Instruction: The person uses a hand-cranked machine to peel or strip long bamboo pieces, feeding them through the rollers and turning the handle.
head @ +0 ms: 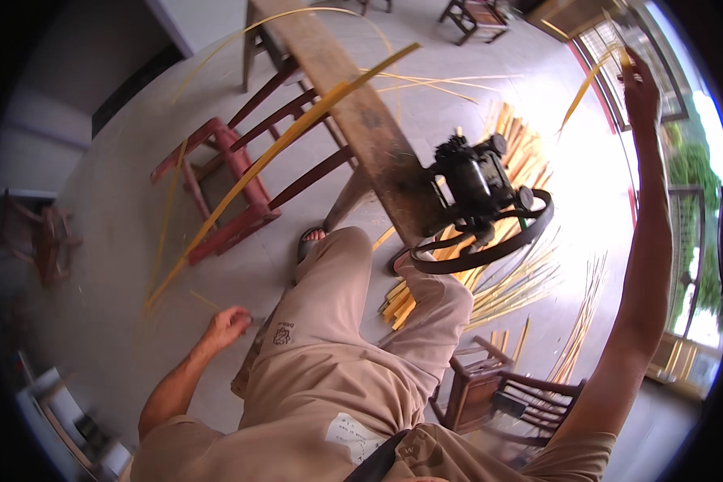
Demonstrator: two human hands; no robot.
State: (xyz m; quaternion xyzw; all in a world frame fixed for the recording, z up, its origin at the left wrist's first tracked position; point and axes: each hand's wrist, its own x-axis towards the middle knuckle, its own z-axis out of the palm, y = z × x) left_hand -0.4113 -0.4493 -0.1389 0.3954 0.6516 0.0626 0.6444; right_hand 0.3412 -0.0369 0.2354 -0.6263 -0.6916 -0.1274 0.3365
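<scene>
My right hand [638, 81] is raised at the far upper right, closed on a thin yellow strip [581, 93], probably bamboo, whose end hangs down. My left hand [228, 328] is low beside my knee, its fingers curled near a small dark object that I cannot make out. A black hand-cranked machine [473, 184] with a large wheel is fixed at the near end of a long wooden bench [367, 114]. Longer yellow strips [277, 147] lie slanting across the bench and over a red wooden stool frame [241, 175].
Bundles of split strips [518, 150] lie on the floor behind and below the machine, with thinner strips [581, 319] farther right. A wooden chair [536, 400] and a small stool [473, 391] stand near my right side. Another small chair [48, 241] is at far left.
</scene>
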